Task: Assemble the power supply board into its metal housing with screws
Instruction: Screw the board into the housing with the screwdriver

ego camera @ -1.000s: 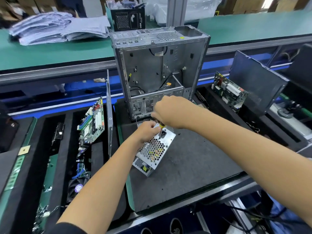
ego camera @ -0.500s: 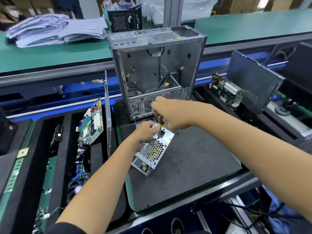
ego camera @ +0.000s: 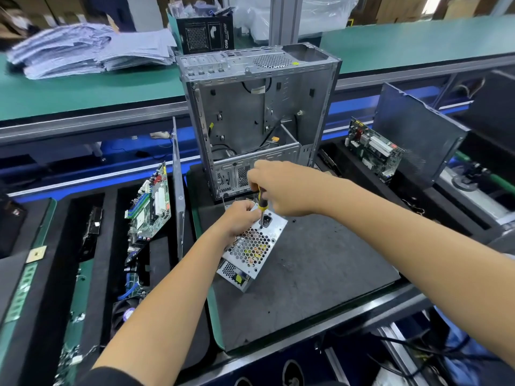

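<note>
Metal housing [ego camera: 255, 246] lies on the mat just before the case [ego camera: 259, 112], left hand [ego camera: 241, 218] gripping its far edge while the right hand [ego camera: 281, 190] clutches a screwdriver [ego camera: 261, 203] seated near the socket: screw-driving, apparently, next needing steady downward turns.

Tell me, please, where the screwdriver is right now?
In the head view, the screwdriver is near centre, gripped by the right hand, tip down on the power supply housing just before the open computer case.
</note>
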